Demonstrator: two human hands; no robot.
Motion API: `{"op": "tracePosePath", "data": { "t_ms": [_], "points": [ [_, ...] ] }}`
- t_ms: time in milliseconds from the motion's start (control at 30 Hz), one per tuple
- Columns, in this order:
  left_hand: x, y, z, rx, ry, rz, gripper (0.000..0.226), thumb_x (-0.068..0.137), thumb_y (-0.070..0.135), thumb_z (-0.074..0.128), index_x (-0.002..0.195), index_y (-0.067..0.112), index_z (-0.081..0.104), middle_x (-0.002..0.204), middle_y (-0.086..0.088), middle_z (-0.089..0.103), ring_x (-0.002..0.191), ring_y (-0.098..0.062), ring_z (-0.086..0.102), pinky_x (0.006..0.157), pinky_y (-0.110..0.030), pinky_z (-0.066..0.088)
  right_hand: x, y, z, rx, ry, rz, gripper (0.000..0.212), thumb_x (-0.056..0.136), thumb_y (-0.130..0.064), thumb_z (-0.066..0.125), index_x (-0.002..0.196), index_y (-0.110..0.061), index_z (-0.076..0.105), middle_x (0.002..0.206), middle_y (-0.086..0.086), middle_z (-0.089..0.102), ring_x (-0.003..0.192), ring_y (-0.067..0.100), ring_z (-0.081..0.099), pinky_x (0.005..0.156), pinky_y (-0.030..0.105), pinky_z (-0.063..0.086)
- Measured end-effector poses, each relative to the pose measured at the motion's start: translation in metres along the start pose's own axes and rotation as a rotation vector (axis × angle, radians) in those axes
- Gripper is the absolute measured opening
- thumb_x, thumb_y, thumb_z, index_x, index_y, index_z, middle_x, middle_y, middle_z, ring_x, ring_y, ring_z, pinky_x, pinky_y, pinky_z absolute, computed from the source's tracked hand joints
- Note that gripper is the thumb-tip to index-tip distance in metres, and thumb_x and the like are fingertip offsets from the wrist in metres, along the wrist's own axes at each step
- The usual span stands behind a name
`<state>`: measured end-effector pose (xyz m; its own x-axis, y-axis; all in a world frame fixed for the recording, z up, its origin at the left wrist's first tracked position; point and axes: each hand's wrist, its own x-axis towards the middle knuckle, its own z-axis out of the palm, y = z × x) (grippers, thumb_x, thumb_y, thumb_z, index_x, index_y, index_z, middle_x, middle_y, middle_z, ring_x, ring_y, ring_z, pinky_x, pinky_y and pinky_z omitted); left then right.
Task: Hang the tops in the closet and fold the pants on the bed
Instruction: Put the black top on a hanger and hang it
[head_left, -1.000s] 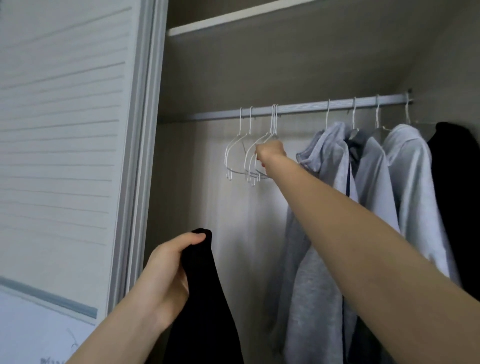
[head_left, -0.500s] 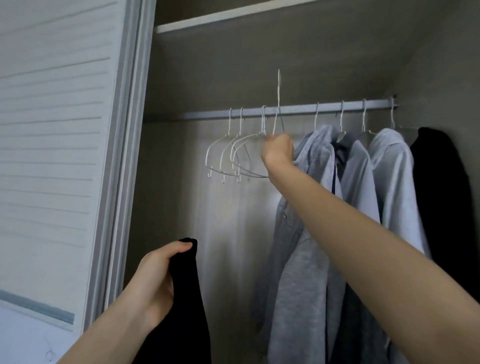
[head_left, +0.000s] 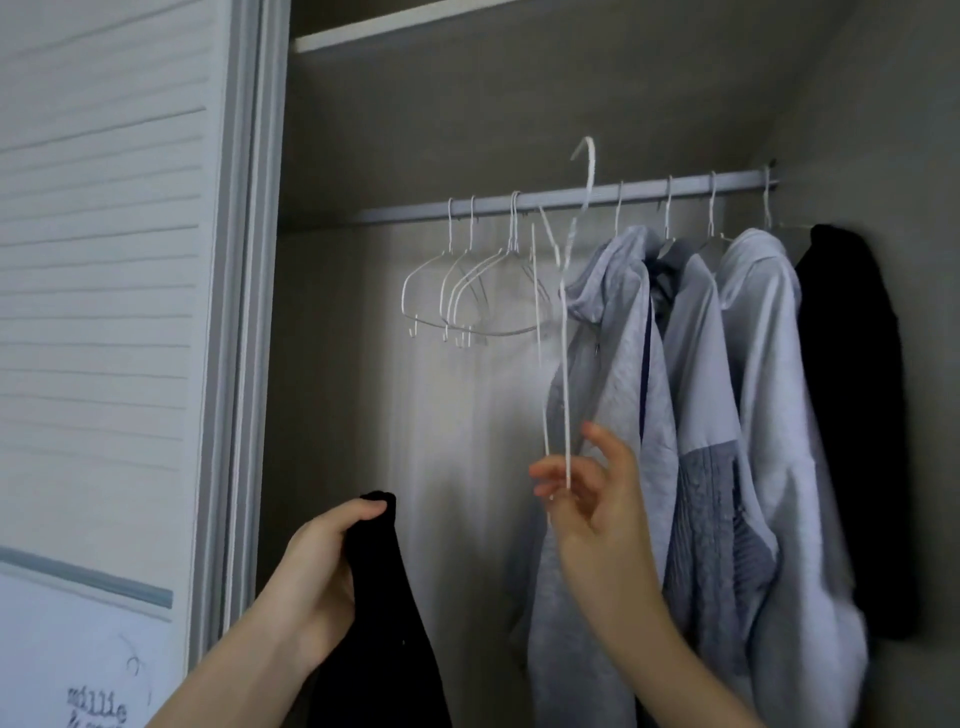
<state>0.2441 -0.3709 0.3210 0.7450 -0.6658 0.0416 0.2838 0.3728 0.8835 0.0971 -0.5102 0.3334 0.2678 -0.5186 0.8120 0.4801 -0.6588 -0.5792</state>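
My left hand grips the top edge of a black garment that hangs down at the lower centre. My right hand pinches the lower end of a white wire hanger, held upright and edge-on in front of the closet rod, its hook above the rod and off it. Several empty white hangers hang on the rod's left part.
Grey and light hooded tops hang on the rod's right half, with a black garment at the far right by the closet side wall. A white sliding door stands at the left. A shelf runs above the rod.
My right hand has lifted one white hanger off the rod and drawn it down and toward me. The left hand has kept its grip on the black garment.
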Motion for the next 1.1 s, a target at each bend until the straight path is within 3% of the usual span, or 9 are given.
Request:
{"op": "tracePosePath", "data": {
  "t_ms": [67, 167, 267, 367, 533, 667, 833, 1000, 1100],
  "points": [
    [0.000, -0.005, 0.005, -0.005, -0.006, -0.010, 0.023, 0.079, 0.021, 0.068, 0.097, 0.007, 0.067, 0.065, -0.007, 0.059, 0.055, -0.023, 0.058, 0.059, -0.032, 0.044, 0.000, 0.002, -0.002, 0.018, -0.058, 0.130, 0.064, 0.085, 0.013, 0.049, 0.132, -0.027, 0.031, 0.090, 0.001, 0.062, 0.071, 0.014, 0.060, 0.066, 0.021, 0.050],
    [-0.001, -0.014, 0.012, 0.006, -0.013, -0.023, 0.016, 0.083, 0.020, 0.064, 0.094, 0.009, 0.060, 0.066, -0.005, 0.051, 0.057, -0.021, 0.052, 0.055, -0.028, 0.042, 0.001, 0.010, -0.003, -0.070, -0.079, 0.242, 0.049, 0.088, 0.004, 0.052, 0.130, -0.021, 0.043, 0.077, 0.000, 0.055, 0.058, 0.010, 0.049, 0.057, 0.022, 0.042],
    [0.000, -0.022, 0.015, 0.020, -0.025, -0.045, 0.010, 0.085, 0.017, 0.061, 0.082, 0.010, 0.055, 0.057, -0.001, 0.044, 0.041, -0.016, 0.047, 0.040, -0.018, 0.037, -0.013, 0.021, -0.009, -0.084, -0.005, 0.260, 0.029, 0.088, 0.008, 0.048, 0.100, -0.012, 0.066, 0.056, -0.006, 0.045, 0.044, 0.002, 0.034, 0.044, 0.016, 0.030],
    [0.000, -0.028, 0.009, 0.051, -0.022, -0.055, 0.013, 0.083, 0.018, 0.061, 0.077, 0.013, 0.051, 0.058, -0.001, 0.039, 0.036, -0.014, 0.042, 0.036, -0.015, 0.034, -0.034, 0.027, -0.025, 0.002, 0.008, 0.318, 0.029, 0.086, 0.008, 0.050, 0.084, -0.019, 0.062, 0.054, -0.011, 0.047, 0.043, 0.002, 0.037, 0.041, 0.014, 0.031],
    [-0.009, -0.029, -0.006, 0.129, -0.061, -0.052, 0.014, 0.083, 0.015, 0.063, 0.073, 0.009, 0.072, 0.063, -0.005, 0.065, 0.047, -0.018, 0.063, 0.043, -0.019, 0.047, -0.045, 0.026, -0.030, 0.313, -0.240, 0.617, 0.003, 0.092, -0.016, 0.059, 0.091, -0.019, 0.056, 0.051, -0.002, 0.043, 0.037, 0.009, 0.030, 0.036, 0.015, 0.024],
    [-0.010, -0.033, -0.021, 0.346, -0.068, 0.018, 0.029, 0.084, 0.010, 0.063, 0.056, 0.015, 0.071, 0.057, -0.003, 0.064, 0.048, -0.017, 0.063, 0.045, -0.019, 0.047, -0.049, 0.031, -0.033, 0.201, -0.233, 0.704, 0.012, 0.097, -0.020, 0.053, 0.087, -0.017, 0.060, 0.046, -0.009, 0.028, 0.034, 0.002, 0.021, 0.034, 0.010, 0.015],
    [0.001, -0.025, -0.051, 0.748, 0.199, 0.167, 0.021, 0.080, 0.009, 0.068, 0.061, 0.017, 0.065, 0.066, -0.005, 0.065, 0.059, -0.019, 0.064, 0.050, -0.020, 0.048, -0.053, 0.039, -0.057, 0.325, -0.185, 0.662, 0.023, 0.097, -0.012, 0.046, 0.095, -0.002, 0.067, 0.045, -0.009, 0.021, 0.035, 0.002, 0.016, 0.035, 0.008, 0.014],
    [0.014, -0.014, -0.066, 1.048, 0.226, 0.251, 0.022, 0.081, 0.010, 0.067, 0.075, -0.010, 0.061, 0.060, -0.009, 0.050, 0.052, -0.018, 0.045, 0.047, -0.022, 0.033, -0.054, 0.038, -0.061, 0.240, -0.371, 0.736, 0.024, 0.093, -0.009, 0.050, 0.082, -0.002, 0.070, 0.045, -0.006, 0.021, 0.035, 0.004, 0.015, 0.037, 0.009, 0.012],
    [0.019, -0.008, -0.068, 1.289, 0.228, 0.324, 0.023, 0.083, 0.016, 0.066, 0.068, -0.001, 0.064, 0.057, -0.006, 0.052, 0.055, -0.020, 0.046, 0.052, -0.026, 0.035, -0.055, 0.036, -0.060, 0.169, -0.446, 0.749, 0.025, 0.095, -0.010, 0.050, 0.081, -0.003, 0.070, 0.046, -0.005, 0.022, 0.035, 0.005, 0.016, 0.037, 0.010, 0.013]
  ]
}}
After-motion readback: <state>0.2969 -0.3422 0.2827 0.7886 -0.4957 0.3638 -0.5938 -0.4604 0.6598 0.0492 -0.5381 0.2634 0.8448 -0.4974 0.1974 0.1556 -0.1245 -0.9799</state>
